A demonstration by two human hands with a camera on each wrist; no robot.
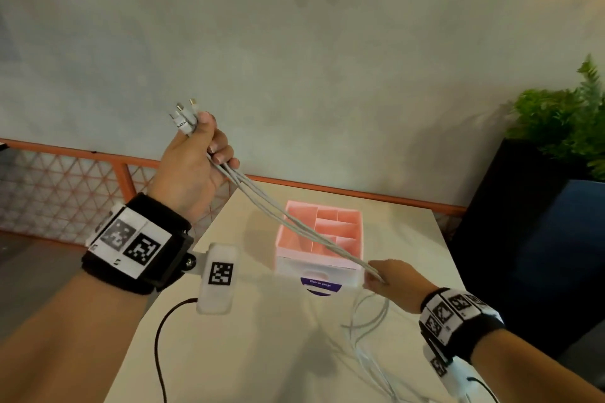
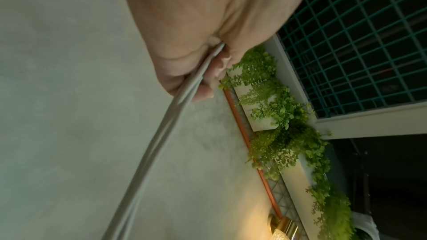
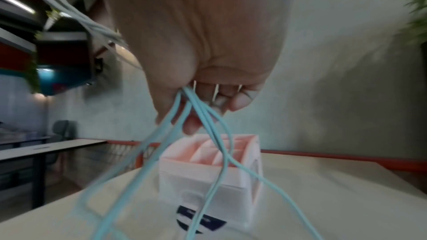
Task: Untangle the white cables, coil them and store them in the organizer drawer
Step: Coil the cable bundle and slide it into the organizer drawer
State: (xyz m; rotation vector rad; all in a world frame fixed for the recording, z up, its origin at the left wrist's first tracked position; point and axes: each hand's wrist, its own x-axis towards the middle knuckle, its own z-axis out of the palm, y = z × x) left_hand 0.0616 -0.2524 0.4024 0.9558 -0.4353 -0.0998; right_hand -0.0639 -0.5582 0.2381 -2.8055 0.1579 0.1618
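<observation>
Several white cables point(image 1: 294, 226) stretch taut between my two hands above the table. My left hand point(image 1: 199, 154), raised high at the left, grips them just below their plug ends point(image 1: 185, 114), which stick up past my thumb. In the left wrist view the cables point(image 2: 161, 125) leave my curled fingers point(image 2: 208, 83) side by side. My right hand point(image 1: 384, 278) holds them lower at the right, in front of the organizer point(image 1: 322, 239). From my right fingers point(image 3: 238, 101) the cables point(image 3: 208, 152) hang down loose onto the table.
The pink and white organizer point(image 3: 208, 176) stands mid-table with open top compartments and a shut front drawer bearing a purple label point(image 1: 319, 285). Slack cable loops point(image 1: 370, 321) lie on the table point(image 1: 245, 353) beside my right wrist. A black planter with ferns point(image 1: 540, 206) stands at the right.
</observation>
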